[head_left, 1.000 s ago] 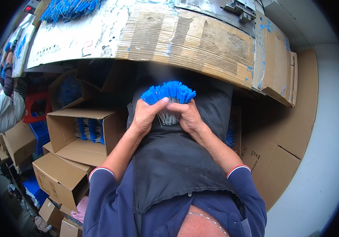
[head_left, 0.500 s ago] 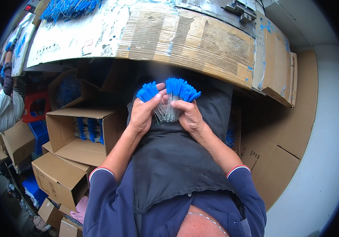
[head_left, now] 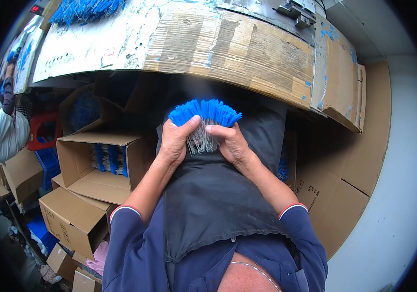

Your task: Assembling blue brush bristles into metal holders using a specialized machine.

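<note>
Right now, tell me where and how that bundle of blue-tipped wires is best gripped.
Grip the bundle around its bare wire stems, just below the blue tips, coming from left and right together. It fans wide at the tips and narrows down the stems, so a two-sided hold should keep it gathered; the left hand and right hand hold those sides.

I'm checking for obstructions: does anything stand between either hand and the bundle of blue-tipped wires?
Nothing visible does: the left hand and the right hand both hold the bundle directly, one on each side.
</note>
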Demonstrator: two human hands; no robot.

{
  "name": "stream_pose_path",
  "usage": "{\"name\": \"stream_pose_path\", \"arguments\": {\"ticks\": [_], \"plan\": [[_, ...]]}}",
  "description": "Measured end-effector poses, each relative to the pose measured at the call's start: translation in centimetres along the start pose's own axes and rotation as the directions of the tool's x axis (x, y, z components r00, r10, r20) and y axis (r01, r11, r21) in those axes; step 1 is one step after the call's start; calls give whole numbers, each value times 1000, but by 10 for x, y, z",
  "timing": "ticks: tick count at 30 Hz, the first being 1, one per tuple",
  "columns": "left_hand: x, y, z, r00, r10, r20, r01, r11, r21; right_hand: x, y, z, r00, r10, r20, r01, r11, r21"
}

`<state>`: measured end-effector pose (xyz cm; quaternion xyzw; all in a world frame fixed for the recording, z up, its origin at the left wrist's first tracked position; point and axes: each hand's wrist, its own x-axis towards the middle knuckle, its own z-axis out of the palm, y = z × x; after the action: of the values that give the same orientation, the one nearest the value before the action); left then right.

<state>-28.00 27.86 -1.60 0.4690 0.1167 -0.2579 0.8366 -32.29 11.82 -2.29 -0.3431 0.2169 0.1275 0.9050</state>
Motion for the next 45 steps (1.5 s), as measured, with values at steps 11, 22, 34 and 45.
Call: {"name": "stream_pose_path", "arguments": {"ticks": [11, 22, 34, 45], "plan": [[0, -2, -2, 997, -61, -38, 61, 998, -2, -2, 1, 2, 995, -1, -95, -3, 999, -39], [3, -6, -7, 1000, -26, 12, 25, 999, 44, 0, 0, -3, 999, 26, 26, -26, 999, 25], [0, -4, -6, 998, -53, 33, 51, 997, 64, -1, 2, -4, 1000, -11, 8, 11, 998, -65], [0, -4, -16, 981, -135, 141, 126, 990, 68, -5, 1, -1, 999, 17, 38, -14, 997, -82]]}}
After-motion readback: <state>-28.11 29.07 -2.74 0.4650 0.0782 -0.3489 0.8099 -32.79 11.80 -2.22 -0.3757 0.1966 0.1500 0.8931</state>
